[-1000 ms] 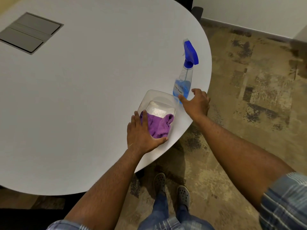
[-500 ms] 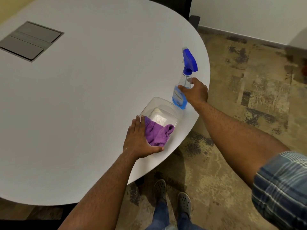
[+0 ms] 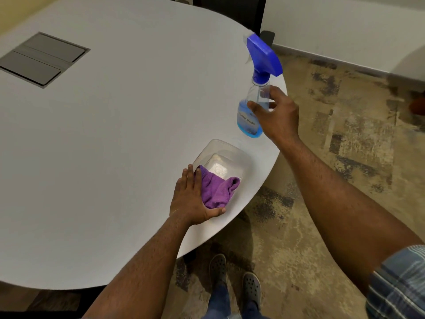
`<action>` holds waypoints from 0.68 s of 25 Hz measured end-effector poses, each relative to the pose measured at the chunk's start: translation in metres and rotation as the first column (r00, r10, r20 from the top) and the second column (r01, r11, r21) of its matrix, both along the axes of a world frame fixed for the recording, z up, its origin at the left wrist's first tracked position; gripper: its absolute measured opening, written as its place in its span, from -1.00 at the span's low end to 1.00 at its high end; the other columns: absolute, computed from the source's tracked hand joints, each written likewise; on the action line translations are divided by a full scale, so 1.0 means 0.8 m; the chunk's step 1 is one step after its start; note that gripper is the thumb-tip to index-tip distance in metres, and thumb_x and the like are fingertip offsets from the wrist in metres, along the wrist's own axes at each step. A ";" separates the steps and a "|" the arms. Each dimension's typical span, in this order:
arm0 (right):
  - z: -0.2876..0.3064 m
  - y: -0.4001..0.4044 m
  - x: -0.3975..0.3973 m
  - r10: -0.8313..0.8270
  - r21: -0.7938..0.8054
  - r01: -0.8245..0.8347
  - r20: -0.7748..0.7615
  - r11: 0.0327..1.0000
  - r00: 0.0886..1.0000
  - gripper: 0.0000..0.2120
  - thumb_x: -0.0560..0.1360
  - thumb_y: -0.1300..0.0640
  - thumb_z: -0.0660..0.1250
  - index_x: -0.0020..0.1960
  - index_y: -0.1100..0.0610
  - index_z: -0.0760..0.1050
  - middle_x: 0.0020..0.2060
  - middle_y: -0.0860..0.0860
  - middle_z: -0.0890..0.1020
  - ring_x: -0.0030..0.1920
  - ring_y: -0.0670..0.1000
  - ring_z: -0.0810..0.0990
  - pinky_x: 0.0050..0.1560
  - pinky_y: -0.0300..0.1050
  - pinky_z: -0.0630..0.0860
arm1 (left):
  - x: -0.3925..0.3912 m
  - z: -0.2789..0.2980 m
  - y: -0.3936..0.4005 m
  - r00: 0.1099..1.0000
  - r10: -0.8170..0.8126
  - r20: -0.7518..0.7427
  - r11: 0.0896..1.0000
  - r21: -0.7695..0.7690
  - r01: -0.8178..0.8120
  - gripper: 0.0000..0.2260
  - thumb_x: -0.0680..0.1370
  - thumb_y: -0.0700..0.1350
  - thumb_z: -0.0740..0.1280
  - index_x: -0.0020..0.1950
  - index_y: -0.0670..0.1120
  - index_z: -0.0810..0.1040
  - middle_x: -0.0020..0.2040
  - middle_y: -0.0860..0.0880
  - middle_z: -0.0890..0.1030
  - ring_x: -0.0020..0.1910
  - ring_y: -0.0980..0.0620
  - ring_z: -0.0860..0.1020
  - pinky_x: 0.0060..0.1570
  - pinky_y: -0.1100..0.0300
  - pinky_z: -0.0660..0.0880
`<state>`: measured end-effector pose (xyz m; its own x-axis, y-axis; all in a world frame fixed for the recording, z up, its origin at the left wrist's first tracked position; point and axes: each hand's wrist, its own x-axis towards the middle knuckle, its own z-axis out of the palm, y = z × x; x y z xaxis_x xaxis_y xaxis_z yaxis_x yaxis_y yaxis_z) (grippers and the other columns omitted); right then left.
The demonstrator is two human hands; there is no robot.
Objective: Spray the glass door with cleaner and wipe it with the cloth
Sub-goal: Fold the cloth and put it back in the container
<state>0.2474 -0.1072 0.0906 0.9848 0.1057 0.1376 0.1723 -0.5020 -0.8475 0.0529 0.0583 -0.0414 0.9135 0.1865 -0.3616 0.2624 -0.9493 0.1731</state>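
The left hand (image 3: 193, 199) lies flat over the near end of a clear plastic tub (image 3: 243, 162) on the white table (image 3: 115, 146). Its fingers (image 3: 190, 178) are held close together and stretched forward, with the thumb hooked round the tub's near corner. Just to the right of those fingers, under the palm's edge, sits the purple cloth (image 3: 218, 189) — bunched up inside the tub, not gripped, so it looks like the tub is being steadied and the cloth has not yet been taken up.

Further right, the right hand (image 3: 276, 118) has the spray bottle (image 3: 253, 111) by its clear body, thumb on the near side and fingers wrapped behind, pinching it between them. The bottle seems lifted just clear of the table edge, though I can't be sure its base is off the surface. Its long axis runs close to upright, leaning a little, with the blue liquid low in the bottle and the blue trigger head (image 3: 264, 56) above the fingers. The nozzle seems to point away and leftward over the table.

As for the job — it has barely started, I'd judge. No glass door is in sight, nothing is sprayed or wiped; only the cleaner is in hand. Picking up the cloth, getting to the door, spraying and wiping all remain.
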 end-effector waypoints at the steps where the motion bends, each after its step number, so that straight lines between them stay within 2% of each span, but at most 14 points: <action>1: 0.008 0.000 -0.009 0.015 0.030 -0.015 0.000 0.999 1.000 -0.56 0.48 -0.06 0.44 0.29 0.08 0.50 0.20 -0.05 0.62 0.11 -0.06 0.60 0.09 -0.11 0.59 | 0.000 0.000 -0.001 1.000 -0.003 -0.010 1.000 0.019 0.003 0.21 0.30 0.61 0.14 0.57 -0.09 -0.42 0.56 -0.14 -0.44 0.56 -0.14 -0.39 0.52 -0.04 -0.30; 6: 0.000 -0.001 -0.041 0.114 0.195 -0.088 -0.125 0.977 0.986 -0.56 0.44 -0.01 0.49 0.28 0.05 0.53 0.16 -0.09 0.65 0.09 -0.06 0.65 0.11 -0.02 0.63 | 0.002 -0.001 -0.003 0.999 0.003 -0.052 1.000 0.027 -0.002 0.21 0.27 0.62 0.10 0.57 -0.07 -0.42 0.54 -0.13 -0.48 0.55 -0.14 -0.41 0.51 -0.04 -0.31; 13: -0.058 0.013 -0.071 0.192 0.093 -0.173 -0.270 0.981 0.944 -0.57 0.45 0.04 0.48 0.28 0.08 0.51 0.24 -0.02 0.60 0.18 -0.02 0.57 0.19 0.10 0.58 | 0.003 -0.006 -0.001 0.997 -0.004 -0.079 1.000 0.022 0.006 0.18 0.29 0.62 0.12 0.57 -0.01 -0.41 0.44 -0.08 -0.58 0.53 -0.13 -0.44 0.53 -0.06 -0.29; 17: -0.086 0.018 -0.074 0.216 0.132 -0.183 -0.318 0.974 0.923 -0.53 0.46 0.09 0.48 0.33 0.13 0.48 0.24 0.04 0.60 0.18 -0.04 0.55 0.26 0.04 0.54 | 0.002 -0.005 -0.002 0.997 -0.012 -0.072 0.999 0.033 0.014 0.15 0.31 0.61 0.12 0.57 0.00 -0.40 0.43 -0.09 -0.58 0.53 -0.14 -0.44 0.50 -0.05 -0.32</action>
